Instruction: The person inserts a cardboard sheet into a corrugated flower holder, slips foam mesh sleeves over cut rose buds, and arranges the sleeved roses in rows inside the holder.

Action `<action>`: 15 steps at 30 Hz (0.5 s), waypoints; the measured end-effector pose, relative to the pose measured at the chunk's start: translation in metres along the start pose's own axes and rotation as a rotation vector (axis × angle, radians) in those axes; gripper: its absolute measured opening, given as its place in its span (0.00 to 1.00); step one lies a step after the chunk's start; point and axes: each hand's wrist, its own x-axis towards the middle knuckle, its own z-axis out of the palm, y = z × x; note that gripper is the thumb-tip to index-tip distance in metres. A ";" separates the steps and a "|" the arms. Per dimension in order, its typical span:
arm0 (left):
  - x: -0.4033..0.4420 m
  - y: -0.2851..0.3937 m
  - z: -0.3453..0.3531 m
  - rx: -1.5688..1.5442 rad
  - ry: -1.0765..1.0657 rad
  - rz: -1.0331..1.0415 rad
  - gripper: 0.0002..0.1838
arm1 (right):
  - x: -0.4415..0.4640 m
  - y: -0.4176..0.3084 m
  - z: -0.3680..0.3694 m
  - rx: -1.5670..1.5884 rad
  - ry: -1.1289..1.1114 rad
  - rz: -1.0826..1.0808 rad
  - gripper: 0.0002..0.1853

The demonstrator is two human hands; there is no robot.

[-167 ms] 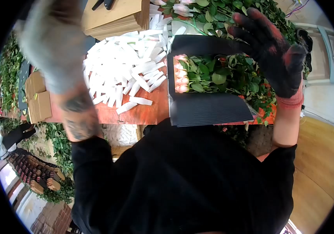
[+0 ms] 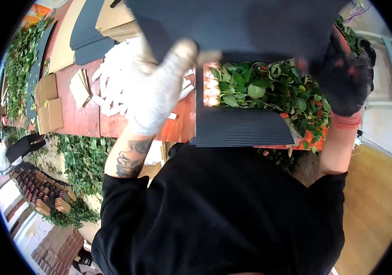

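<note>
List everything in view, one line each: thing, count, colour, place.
raised sheet: one, black, between the hands
roses: at least four, pink, table centre
rose leaves: many, green, right of the blooms
ribbed wrap: one, black, around the roses
paper strips: many, white, left of the roses
cardboard stack: one, brown, beyond the strips
dark sheets: several, black, left of that stack
small cards: several, tan, left of the strips
box: count unclear, brown, table's left part
table: one, red, under the goods
foliage: uncounted, green, beyond the table's near edge, left
another person: one, pale top, far left
left hand: one, whitish glove, at the raised sheet
right hand: one, black-red glove, by the sheet's right end
</note>
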 end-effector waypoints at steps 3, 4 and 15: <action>-0.023 -0.007 -0.004 0.228 -0.046 -0.322 0.19 | -0.033 0.020 -0.034 -0.590 0.418 0.199 0.32; -0.024 -0.005 -0.010 0.240 -0.035 -0.329 0.19 | -0.039 0.038 -0.041 -0.681 0.538 0.181 0.30; -0.034 -0.066 -0.058 0.731 -0.196 -0.822 0.21 | -0.053 0.104 -0.098 -1.099 0.264 0.675 0.29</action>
